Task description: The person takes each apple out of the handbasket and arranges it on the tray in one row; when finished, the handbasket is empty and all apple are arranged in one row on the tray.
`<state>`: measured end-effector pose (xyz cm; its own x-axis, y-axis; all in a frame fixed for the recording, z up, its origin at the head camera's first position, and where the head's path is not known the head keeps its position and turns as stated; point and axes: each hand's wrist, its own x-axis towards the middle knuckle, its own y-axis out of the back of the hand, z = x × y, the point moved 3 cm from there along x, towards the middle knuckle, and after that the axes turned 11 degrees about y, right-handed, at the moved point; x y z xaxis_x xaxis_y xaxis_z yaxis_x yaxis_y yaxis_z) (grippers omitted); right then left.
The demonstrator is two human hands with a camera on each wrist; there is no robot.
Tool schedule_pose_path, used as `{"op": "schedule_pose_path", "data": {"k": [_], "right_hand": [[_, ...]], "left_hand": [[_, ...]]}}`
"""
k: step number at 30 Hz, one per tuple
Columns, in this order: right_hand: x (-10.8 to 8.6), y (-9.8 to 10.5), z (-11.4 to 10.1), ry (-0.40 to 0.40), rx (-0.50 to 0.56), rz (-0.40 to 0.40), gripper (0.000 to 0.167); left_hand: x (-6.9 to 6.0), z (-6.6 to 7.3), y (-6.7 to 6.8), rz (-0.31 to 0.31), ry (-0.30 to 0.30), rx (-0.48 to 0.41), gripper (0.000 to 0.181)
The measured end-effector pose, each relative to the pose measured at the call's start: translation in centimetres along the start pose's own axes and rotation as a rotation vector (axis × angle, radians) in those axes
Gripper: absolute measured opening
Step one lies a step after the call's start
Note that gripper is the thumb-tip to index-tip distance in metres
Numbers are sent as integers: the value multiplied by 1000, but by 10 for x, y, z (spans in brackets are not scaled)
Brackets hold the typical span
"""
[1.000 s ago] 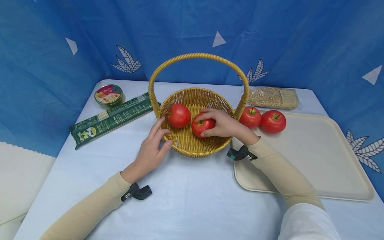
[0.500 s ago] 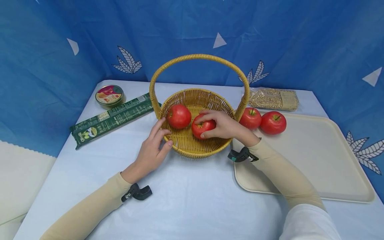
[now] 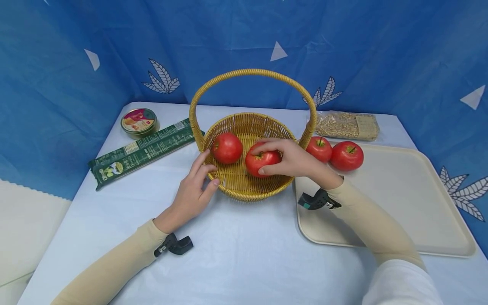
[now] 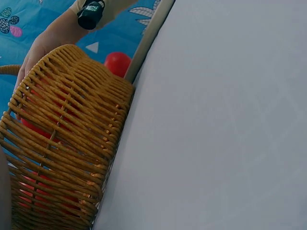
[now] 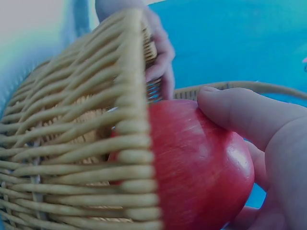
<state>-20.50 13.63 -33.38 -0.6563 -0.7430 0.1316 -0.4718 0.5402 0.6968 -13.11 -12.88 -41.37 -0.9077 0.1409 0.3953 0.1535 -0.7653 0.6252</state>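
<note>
A yellow wicker basket (image 3: 245, 195) with a tall hoop handle stands in the middle of the table. My right hand (image 3: 291, 159) holds a red apple (image 3: 267, 162) inside it, thumb on the near side and fingers over the top. In the right wrist view, that apple (image 5: 201, 163) shows beside the basket's rim (image 5: 136, 120). Another red apple (image 3: 227, 148) lies in the basket's left half. My left hand (image 3: 190, 192) grips the left rim, fingers bent over the edge; the right wrist view shows those fingers (image 5: 163, 62) too.
On the right is a beige tray (image 3: 396, 199) with two red apples (image 3: 347, 155) at its far left corner. Behind it lies a bag of grains (image 3: 343, 126). A round tin (image 3: 139, 122) and a long green packet (image 3: 142, 152) lie left of the basket.
Over the last half second my right hand has moved a little to the right with the apple, which looks slightly larger. My left hand and the basket have stayed put.
</note>
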Motion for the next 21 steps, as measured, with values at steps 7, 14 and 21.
{"op": "schedule_pose_path", "data": {"k": [7, 14, 21], "right_hand": [[-21, 12, -14, -21, 9, 17, 48], [-40, 23, -23, -16, 14, 38, 48], [-71, 39, -32, -33, 31, 90, 47]], "left_hand": [[0, 0, 0, -2, 3, -2, 64], [0, -1, 0, 4, 3, 0, 64], [0, -1, -1, 1, 3, 2, 65]]}}
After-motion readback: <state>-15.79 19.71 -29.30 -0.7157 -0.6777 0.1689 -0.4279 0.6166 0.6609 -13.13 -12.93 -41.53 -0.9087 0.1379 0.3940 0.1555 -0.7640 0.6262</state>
